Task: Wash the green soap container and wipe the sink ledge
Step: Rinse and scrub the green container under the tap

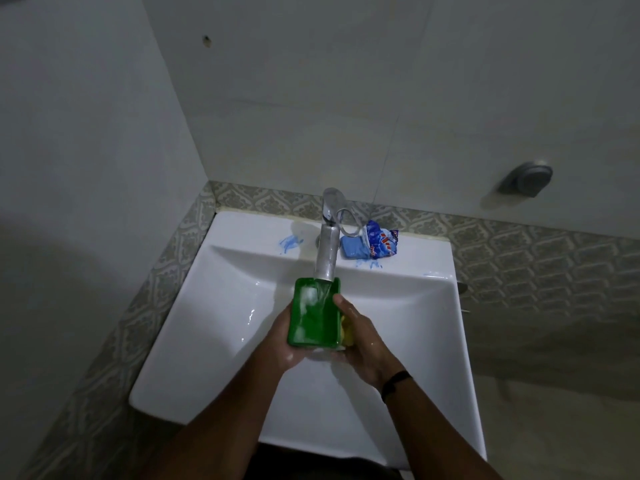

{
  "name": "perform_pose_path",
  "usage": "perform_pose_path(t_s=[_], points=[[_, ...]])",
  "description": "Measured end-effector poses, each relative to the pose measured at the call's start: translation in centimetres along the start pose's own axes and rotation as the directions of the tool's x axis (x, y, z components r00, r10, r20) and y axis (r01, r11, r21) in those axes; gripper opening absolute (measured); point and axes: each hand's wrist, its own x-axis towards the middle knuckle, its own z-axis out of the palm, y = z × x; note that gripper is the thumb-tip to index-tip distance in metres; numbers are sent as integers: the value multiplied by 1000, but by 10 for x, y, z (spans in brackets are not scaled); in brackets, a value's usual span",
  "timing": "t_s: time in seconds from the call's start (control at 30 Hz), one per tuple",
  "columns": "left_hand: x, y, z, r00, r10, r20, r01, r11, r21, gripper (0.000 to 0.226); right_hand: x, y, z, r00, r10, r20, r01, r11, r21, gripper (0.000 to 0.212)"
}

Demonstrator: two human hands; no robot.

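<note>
Your left hand cupped the green soap container from its left side and underneath, fingers wrapped on it. The container lay between your two hands over the basin of the sink, its long axis running away from you toward the faucet, its far end directly under the spout and the open face up, taking the running water. Your right hand clamped the right edge, thumb over the rim, with a yellow sponge pinched against the container's side. Both hands were equally near; I judged the scrub would fall to the right, since it held the sponge.

The sink ledge behind was not yet wiped: blue soap smears left of the faucet, and a blue soap bar on its wrapper to the right. White tiled walls closed the corner, and a patterned tile border ran along the sink.
</note>
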Motion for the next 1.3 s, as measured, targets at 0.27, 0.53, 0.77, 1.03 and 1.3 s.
perform_pose_path(t_s=[0.27, 0.53, 0.77, 1.03, 1.3], points=[[3, 2, 30, 922, 142, -359, -7, 936, 353, 47, 2, -7, -8, 866, -369, -338, 261, 909, -324, 34], [-1, 2, 65, 830, 460, -316, -181, 757, 627, 31, -3, 10, 5, 724, -591, -355, 396, 778, -488, 29], [3, 2, 57, 840, 510, -184, -234, 647, 726, 51, -8, 12, 3, 747, -555, -366, 428, 823, -373, 26], [-25, 18, 18, 892, 452, -7, -153, 317, 936, 20, 5, 10, 5, 855, -376, -359, 276, 913, -300, 30], [-28, 28, -11, 826, 561, -51, -81, 207, 975, 14, 1, 30, 9, 932, -309, -192, 181, 852, -492, 44]])
